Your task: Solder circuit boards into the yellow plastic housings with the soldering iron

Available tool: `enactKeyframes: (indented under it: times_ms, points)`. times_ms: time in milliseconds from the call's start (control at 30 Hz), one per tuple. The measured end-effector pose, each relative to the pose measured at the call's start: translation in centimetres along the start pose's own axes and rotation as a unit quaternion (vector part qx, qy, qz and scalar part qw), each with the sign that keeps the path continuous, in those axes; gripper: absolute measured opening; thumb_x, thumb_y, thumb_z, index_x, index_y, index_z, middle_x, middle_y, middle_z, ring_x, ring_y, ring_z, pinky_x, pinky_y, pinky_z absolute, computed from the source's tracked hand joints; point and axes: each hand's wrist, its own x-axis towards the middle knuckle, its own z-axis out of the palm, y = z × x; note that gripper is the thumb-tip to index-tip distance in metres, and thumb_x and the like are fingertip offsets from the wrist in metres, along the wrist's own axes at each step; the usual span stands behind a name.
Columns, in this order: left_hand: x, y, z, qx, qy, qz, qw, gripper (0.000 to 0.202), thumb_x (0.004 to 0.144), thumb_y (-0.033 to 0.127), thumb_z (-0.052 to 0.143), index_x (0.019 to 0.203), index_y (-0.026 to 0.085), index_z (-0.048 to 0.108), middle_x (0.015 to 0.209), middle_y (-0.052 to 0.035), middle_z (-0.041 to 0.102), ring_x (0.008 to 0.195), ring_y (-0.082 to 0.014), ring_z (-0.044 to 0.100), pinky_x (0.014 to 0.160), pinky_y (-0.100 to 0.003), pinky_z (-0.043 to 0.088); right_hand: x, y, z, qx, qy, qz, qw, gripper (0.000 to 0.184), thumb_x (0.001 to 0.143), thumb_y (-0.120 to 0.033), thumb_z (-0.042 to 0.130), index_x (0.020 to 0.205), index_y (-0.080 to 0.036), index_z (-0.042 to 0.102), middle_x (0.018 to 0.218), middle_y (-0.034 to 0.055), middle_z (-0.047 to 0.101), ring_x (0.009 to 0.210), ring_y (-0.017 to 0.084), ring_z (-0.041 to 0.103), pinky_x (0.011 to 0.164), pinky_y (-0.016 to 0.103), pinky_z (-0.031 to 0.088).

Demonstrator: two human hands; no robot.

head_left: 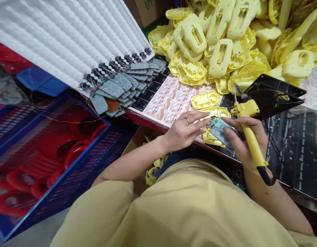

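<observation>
A green circuit board [221, 131] with small parts and wires at its left end is held tilted above the table's front edge. My right hand [247, 142] is closed on its right side, the thumb on top. The same hand also holds a yellow soldering iron [252, 142], its metal tip pointing up and away from the board. My left hand [185, 130], wearing a ring, has its fingertips closed at the board's wired end; exactly what they pinch is partly hidden. Under the board lies an open yellow plastic housing [217, 111], with another housing half [205, 99] just behind it.
Many yellow housings [220, 56] are heaped at the back. A black fan-like unit [274, 92] stands at right. To the left, wired circuit boards [119, 85] pile beside a white ribbed foam tray [68, 34]. A blue crate [78, 151] holds red ring-shaped parts [45, 164].
</observation>
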Motion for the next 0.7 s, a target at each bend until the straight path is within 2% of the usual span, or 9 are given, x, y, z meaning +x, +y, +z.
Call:
enactKeyframes:
  times_ms: [167, 267, 333, 400, 467, 500, 533, 600, 700]
  points:
    - [0.4, 1.6, 2.0, 0.002, 0.059, 0.013, 0.998, 0.029, 0.101, 0.023, 0.068, 0.129, 0.018, 0.071, 0.129, -0.0169, 0.077, 0.128, -0.0232, 0.071, 0.111, -0.043, 0.056, -0.5, 0.3, 0.7, 0.000, 0.009, -0.012, 1.000, 0.029, 0.088, -0.027, 0.082, 0.108, -0.028, 0.061, 0.110, 0.0012, 0.080, 0.104, 0.020, 0.079, 0.094, 0.031, 0.065]
    - [1.2, 2.2, 2.8, -0.106, 0.081, -0.084, 0.988, 0.014, 0.102, 0.028, 0.068, 0.107, 0.021, 0.079, 0.115, -0.0093, 0.082, 0.117, -0.0211, 0.076, 0.113, -0.043, 0.054, -1.1, 0.4, 1.3, -0.018, 0.014, -0.038, 0.999, 0.028, 0.089, -0.027, 0.081, 0.110, -0.027, 0.061, 0.109, 0.0012, 0.079, 0.104, 0.020, 0.079, 0.096, 0.032, 0.065]
    - [1.9, 2.3, 2.8, -0.226, 0.086, -0.225, 0.944, 0.030, 0.101, 0.047, 0.068, 0.095, 0.021, 0.081, 0.103, -0.0068, 0.084, 0.107, -0.0210, 0.079, 0.106, -0.041, 0.058, -1.5, 0.5, 1.4, -0.047, 0.012, -0.065, 0.997, 0.029, 0.090, -0.026, 0.080, 0.113, -0.027, 0.062, 0.111, 0.0018, 0.079, 0.104, 0.019, 0.079, 0.095, 0.031, 0.065]
    - [2.8, 2.0, 2.3, -0.338, 0.074, -0.364, 0.865, 0.050, 0.089, 0.069, 0.073, 0.090, 0.020, 0.081, 0.094, -0.0063, 0.083, 0.094, -0.0211, 0.080, 0.094, -0.037, 0.063, -1.6, 0.6, 1.0, -0.093, -0.003, -0.105, 0.990, 0.033, 0.090, -0.027, 0.081, 0.118, -0.027, 0.064, 0.117, 0.0040, 0.079, 0.101, 0.019, 0.080, 0.089, 0.030, 0.067]
    - [3.6, 1.4, 1.2, -0.400, 0.039, -0.443, 0.801, 0.064, 0.073, 0.080, 0.080, 0.089, 0.017, 0.081, 0.086, -0.0055, 0.081, 0.080, -0.0194, 0.078, 0.081, -0.033, 0.063, -1.4, 0.5, -0.2, -0.164, -0.020, -0.157, 0.974, 0.034, 0.088, -0.025, 0.082, 0.118, -0.026, 0.067, 0.113, 0.0041, 0.081, 0.091, 0.019, 0.081, 0.080, 0.029, 0.068]
    - [4.0, 0.9, 0.6, -0.406, 0.012, -0.455, 0.792, 0.066, 0.068, 0.080, 0.083, 0.088, 0.016, 0.081, 0.081, -0.0048, 0.080, 0.074, -0.0178, 0.076, 0.075, -0.030, 0.062, -1.3, 0.3, -1.1, -0.203, -0.023, -0.190, 0.960, 0.031, 0.088, -0.024, 0.083, 0.115, -0.025, 0.069, 0.106, 0.0025, 0.082, 0.083, 0.019, 0.080, 0.074, 0.028, 0.068]
    - [4.3, 0.5, 0.0, -0.395, -0.019, -0.454, 0.798, 0.064, 0.067, 0.076, 0.086, 0.087, 0.015, 0.081, 0.079, -0.0045, 0.079, 0.070, -0.0162, 0.074, 0.071, -0.028, 0.060, -1.2, 0.1, -2.1, -0.244, -0.021, -0.222, 0.944, 0.025, 0.087, -0.022, 0.083, 0.109, -0.025, 0.071, 0.094, -0.0005, 0.082, 0.073, 0.017, 0.079, 0.068, 0.025, 0.066]
    - [4.6, -0.2, -0.9, -0.327, -0.089, -0.424, 0.840, 0.049, 0.075, 0.062, 0.087, 0.086, 0.014, 0.081, 0.078, -0.0045, 0.078, 0.068, -0.0141, 0.071, 0.068, -0.025, 0.056, -1.4, -0.5, -4.6, -0.293, -0.020, -0.270, 0.917, 0.016, 0.085, -0.021, 0.085, 0.095, -0.027, 0.075, 0.074, -0.0056, 0.077, 0.056, 0.012, 0.071, 0.057, 0.020, 0.059]
    - [4.3, -0.7, -0.8, -0.169, -0.185, -0.327, 0.911, 0.018, 0.087, 0.032, 0.080, 0.093, 0.015, 0.079, 0.078, -0.0031, 0.077, 0.070, -0.0132, 0.069, 0.070, -0.024, 0.053, -3.3, -2.0, -8.8, -0.302, -0.007, -0.142, 0.943, 0.019, 0.080, -0.036, 0.090, 0.096, -0.031, 0.080, 0.069, -0.0051, 0.075, 0.057, 0.013, 0.070, 0.059, 0.021, 0.058]
